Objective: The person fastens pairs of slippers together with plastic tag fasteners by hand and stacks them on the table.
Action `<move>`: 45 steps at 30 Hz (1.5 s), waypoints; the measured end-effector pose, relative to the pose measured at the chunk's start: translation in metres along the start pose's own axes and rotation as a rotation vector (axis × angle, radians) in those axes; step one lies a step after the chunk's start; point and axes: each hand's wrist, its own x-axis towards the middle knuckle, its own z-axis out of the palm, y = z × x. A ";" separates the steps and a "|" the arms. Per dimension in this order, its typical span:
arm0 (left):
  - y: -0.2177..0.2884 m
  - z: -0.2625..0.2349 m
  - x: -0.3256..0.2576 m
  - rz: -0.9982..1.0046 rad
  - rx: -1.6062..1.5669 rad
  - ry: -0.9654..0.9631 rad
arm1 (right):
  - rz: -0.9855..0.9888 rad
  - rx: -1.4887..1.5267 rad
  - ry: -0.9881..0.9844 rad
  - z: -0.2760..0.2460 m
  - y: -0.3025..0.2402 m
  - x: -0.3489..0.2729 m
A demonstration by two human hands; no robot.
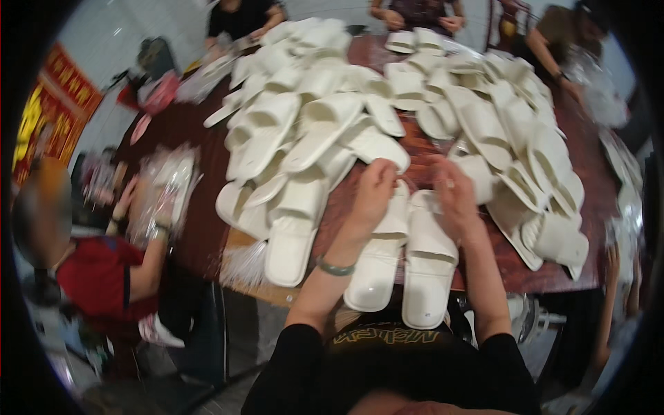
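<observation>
Pairing white slippers at the near edge of the bench (207, 228): that is the step we judge to be in hand. Two slippers lie side by side in front of us, toes toward the heap and heels hanging over the bench edge. We call them the left slipper (377, 266) and the right slipper (429, 277); they sit just beside each other, touching or nearly so along their inner sides.

Our left hand (372, 194) rests on the toe end of the left slipper, fingers curled down; the grip looks closed on the upper strap, though the blur leaves this uncertain. Our right hand (453, 194) sits at the toe end of the right slipper, fingers bent loosely; whether it pinches the strap or only touches it, we cannot tell. A green bracelet (335, 267) rings the left wrist.

Beyond the hands, a large heap of white slippers (325, 117) covers most of the bench. At left, a person in a red top (97, 277) handles clear plastic bags (162, 190). Other people stand along the far edge.

Judgement: the pair looks roughly aligned. The next move would call for bringing the two soles together evenly, toes matched, with both grips firm enough to lift the pair as one.
</observation>
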 end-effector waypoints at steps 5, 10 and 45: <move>-0.004 -0.003 -0.009 0.152 -0.031 0.082 | -0.345 -0.619 -0.224 0.009 0.021 0.040; -0.022 0.013 -0.009 0.161 -0.059 0.007 | -0.339 -0.988 -0.486 0.014 0.105 0.052; -0.011 -0.006 -0.020 0.570 0.392 0.122 | -0.806 -0.620 -1.027 0.196 -0.185 0.055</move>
